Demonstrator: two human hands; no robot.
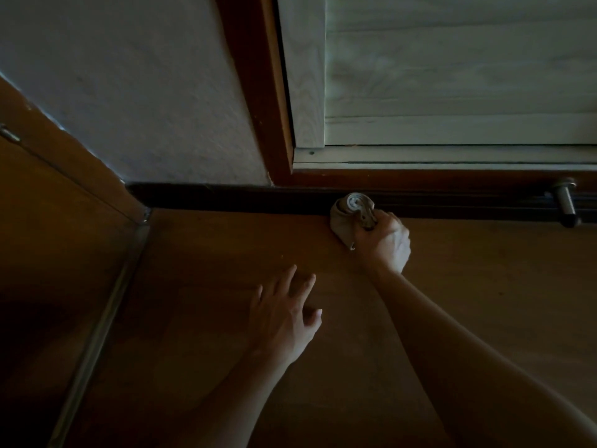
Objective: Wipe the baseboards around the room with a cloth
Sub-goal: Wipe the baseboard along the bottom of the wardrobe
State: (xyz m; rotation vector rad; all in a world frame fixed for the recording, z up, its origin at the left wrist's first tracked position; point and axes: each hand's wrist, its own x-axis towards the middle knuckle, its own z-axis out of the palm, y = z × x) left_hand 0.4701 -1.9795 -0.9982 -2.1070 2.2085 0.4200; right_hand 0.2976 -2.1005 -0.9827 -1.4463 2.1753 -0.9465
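Cloth (347, 215): grey, bunched into a wad, set against the dark baseboard (226, 197) at floor (210, 253) level, far centre.
Right hand (384, 244): fingers curled tight round the wad, likely to press it along the board.
Left hand (286, 318): fingers spread, holding nothing, on the near floor, seemingly bracing.
Door stop (565, 202): far right.
Contact face hidden; dirt unreadable in the dim light.

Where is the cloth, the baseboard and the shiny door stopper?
cloth (345, 218), head view, its bunched grey middle.
baseboard (226, 197), head view, dark strip left of the cloth.
door stopper (564, 202), head view, its metal shaft.
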